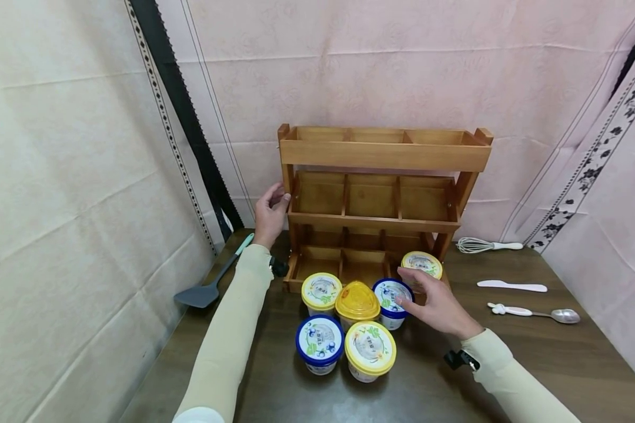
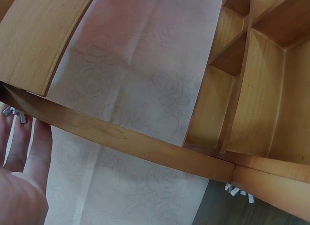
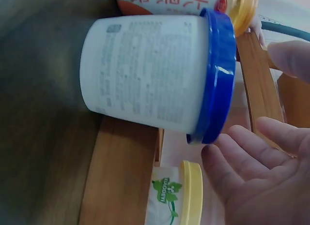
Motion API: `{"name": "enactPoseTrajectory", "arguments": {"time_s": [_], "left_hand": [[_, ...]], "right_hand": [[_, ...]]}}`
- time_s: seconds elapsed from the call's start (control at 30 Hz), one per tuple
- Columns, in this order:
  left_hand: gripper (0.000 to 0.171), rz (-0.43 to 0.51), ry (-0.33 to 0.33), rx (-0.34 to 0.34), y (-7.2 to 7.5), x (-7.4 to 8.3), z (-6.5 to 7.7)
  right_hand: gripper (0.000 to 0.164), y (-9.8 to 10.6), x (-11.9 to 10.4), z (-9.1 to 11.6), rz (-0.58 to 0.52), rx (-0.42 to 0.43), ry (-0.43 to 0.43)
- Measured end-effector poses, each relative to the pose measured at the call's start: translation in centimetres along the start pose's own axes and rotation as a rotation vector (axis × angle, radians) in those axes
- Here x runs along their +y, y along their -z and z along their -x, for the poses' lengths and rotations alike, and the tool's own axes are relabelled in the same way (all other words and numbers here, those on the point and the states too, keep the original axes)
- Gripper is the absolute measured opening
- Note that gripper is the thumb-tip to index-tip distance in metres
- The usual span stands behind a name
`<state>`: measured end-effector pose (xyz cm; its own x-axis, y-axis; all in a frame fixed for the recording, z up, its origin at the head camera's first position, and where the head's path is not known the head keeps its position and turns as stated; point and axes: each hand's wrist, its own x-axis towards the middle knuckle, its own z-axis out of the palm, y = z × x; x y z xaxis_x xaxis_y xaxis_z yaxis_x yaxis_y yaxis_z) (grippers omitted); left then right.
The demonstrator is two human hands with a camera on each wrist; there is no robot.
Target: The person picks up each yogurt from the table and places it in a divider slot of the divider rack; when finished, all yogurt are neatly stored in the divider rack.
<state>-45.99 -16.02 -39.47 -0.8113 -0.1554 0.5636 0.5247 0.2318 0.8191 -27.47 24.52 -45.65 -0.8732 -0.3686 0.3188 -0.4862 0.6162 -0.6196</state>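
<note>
My left hand is at the left side post of a wooden tiered rack. In the left wrist view its fingers reach the post beside a wing nut. My right hand is spread over a blue-lidded tub; in the right wrist view the fingertips lie close to the lid's rim, not curled round it. Beside that tub stand a yellow-lidded tub, a jar with an amber domed lid, another blue-lidded tub and a front yellow-lidded tub.
Another yellow-lidded tub sits in the rack's lower right compartment. To the right lie a whisk, a white knife and a spoon. A grey spatula lies at the left table edge. Pale cloth hangs behind and at both sides.
</note>
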Motion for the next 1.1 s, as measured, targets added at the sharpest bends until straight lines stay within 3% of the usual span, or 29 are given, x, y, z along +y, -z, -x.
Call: {"name": "enactPoseTrajectory", "arguments": {"time_s": [0.17, 0.47, 1.1], "left_hand": [[0.040, -0.006, -0.002, -0.001, 0.0, 0.0, 0.1], [0.041, -0.004, -0.007, 0.004, 0.0, 0.0, 0.1], [0.040, -0.002, 0.000, 0.006, -0.1, 0.0, 0.2]], "right_hand": [[0.079, -0.3, 0.0, 0.2, 0.046, -0.041, 0.016], [0.095, -1.1, 1.1, 0.0, 0.114, -0.117, -0.035], [0.102, 0.2, 0.5, -0.4, 0.153, -0.093, -0.054]]}}
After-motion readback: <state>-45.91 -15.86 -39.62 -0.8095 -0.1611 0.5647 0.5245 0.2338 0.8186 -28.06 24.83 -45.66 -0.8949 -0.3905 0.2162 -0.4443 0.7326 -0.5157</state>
